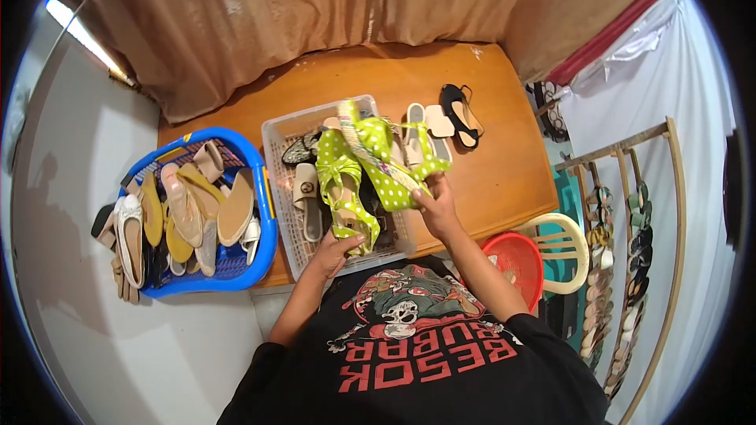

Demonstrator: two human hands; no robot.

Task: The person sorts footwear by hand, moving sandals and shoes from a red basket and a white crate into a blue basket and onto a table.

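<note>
My left hand (337,254) is closed on the heel end of a green sandal with white dots (340,165), which lies over a clear plastic crate (276,189). My right hand (437,208) grips a matching green wedge sandal (386,169), turned on its side so that its woven sole edge shows. The two sandals are close together above the crate. Inside the crate are a cream slide (305,185) and a dark patterned shoe (299,149), with other shoes partly hidden under the green pair.
A blue basket (264,236) full of shoes stands at the left. Light sandals (439,122) and a black slingback (461,116) lie on the wooden table (504,165). Lower right are a red basin (516,264), a cream plastic chair (579,252) and a shoe rack (669,189).
</note>
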